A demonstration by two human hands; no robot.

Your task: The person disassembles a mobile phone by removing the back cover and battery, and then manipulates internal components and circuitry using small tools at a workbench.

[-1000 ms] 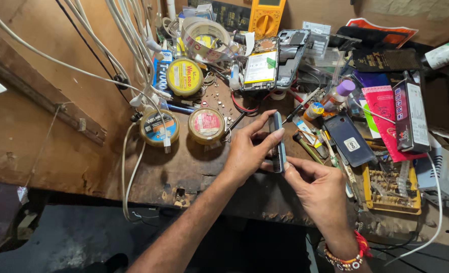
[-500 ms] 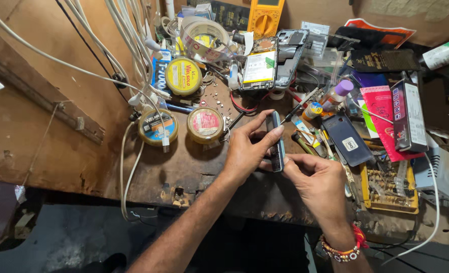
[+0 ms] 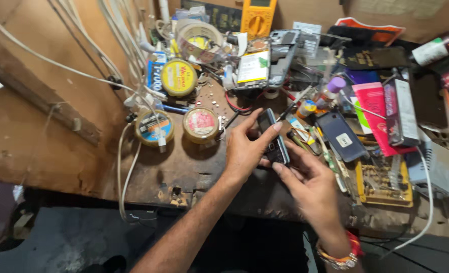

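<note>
Worn brown wood makes up the worktop (image 3: 184,167), scarred and stained, with clutter packed along its back edge and right side.

At the middle, near the front edge, the left hand (image 3: 244,151) has its grip closed on a small dark keypad phone (image 3: 273,139): the thumb lies along the near side and the fingertips curl over the top end. The phone's long axis runs from the back edge towards the front edge, leaning slightly right at the lower end, with the screen end pointing away from the person and the keypad face up. The right hand (image 3: 310,184) meets it from below, fingertips touching the lower end of the phone; whether that grip actually clamps the phone or only rests against it I cannot tell. A red and gold bangle (image 3: 343,253) sits on the right wrist.

Just left of the hands stand two round tins (image 3: 200,124) side by side, and a yellow-lidded tin (image 3: 179,77) lies behind them. White cables (image 3: 126,167) hang over the left part of the worktop and down past the front edge. Right of the phone lies a dark blue phone back cover (image 3: 340,136), then a yellow tray of small parts (image 3: 383,179) near the front right. A pink booklet (image 3: 373,108) sits behind that tray. At the back edge stand a roll of tape (image 3: 199,33) and a yellow multimeter (image 3: 258,15).
</note>
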